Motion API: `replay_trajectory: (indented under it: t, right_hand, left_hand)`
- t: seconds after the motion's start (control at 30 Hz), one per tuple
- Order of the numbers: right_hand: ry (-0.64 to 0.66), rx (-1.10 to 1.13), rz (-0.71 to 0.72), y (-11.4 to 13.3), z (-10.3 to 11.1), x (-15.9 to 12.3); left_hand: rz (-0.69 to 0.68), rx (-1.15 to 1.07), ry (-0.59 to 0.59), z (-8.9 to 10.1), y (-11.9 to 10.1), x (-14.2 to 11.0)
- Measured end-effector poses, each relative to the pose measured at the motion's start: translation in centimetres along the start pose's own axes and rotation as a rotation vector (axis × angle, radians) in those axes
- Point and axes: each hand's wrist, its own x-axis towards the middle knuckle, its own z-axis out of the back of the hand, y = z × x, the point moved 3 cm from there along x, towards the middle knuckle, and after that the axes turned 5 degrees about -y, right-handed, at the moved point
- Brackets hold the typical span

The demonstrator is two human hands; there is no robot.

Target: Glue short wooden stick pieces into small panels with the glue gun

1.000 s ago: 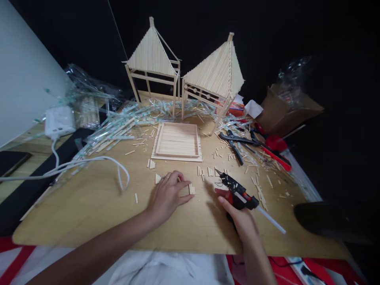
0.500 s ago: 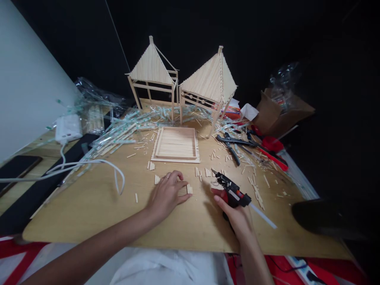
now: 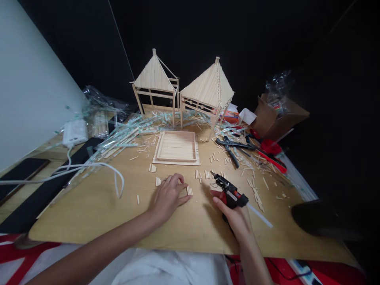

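Observation:
My left hand rests on the table, its thumb and forefinger curled at the two ends of a small row of short wooden sticks. In my right hand is a black hot glue gun, its nozzle pointing up and left, with a clear glue stick sticking out of its back. Other short stick pieces lie in little groups to the left and beyond both hands. Behind them sits a shallow square tray made of sticks.
Two stick-built pavilion models stand at the back. Plastic wrappers and loose sticks litter the table around them. Black-handled cutters lie at right near a cardboard box. A white cable runs from a white charger.
The view has shifted slightly, so the models sit a little lower in the picture. Both hands keep nearly the same places on the table, the glue gun still held.

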Motion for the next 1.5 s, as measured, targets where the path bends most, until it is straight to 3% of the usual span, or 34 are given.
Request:
replay_trajectory:
  t: [0.37,0.9,1.23,1.4,1.5]
  right_hand:
    - [0.01,-0.018,-0.006,-0.3,0.2,0.0]
    - [-0.027,-0.116,0.076,-0.1,0.3,0.2]
    - [-0.031,-0.071,0.073,0.6,0.2,0.0]
    - [-0.046,-0.071,0.056,0.6,0.1,0.1]
    - [-0.026,-0.072,0.053,0.4,0.2,0.1]
  left_hand:
    - [0.06,-0.116,-0.032,-0.4,0.4,-0.3]
    - [-0.024,-0.151,-0.034,-0.3,0.6,-0.3]
    - [0.095,-0.291,-0.069,-0.1,1.0,0.0]
    - [0.155,-0.425,-0.202,2.1,1.6,1.8]
    - [0.108,-0.431,-0.288,4.2,2.0,3.6]
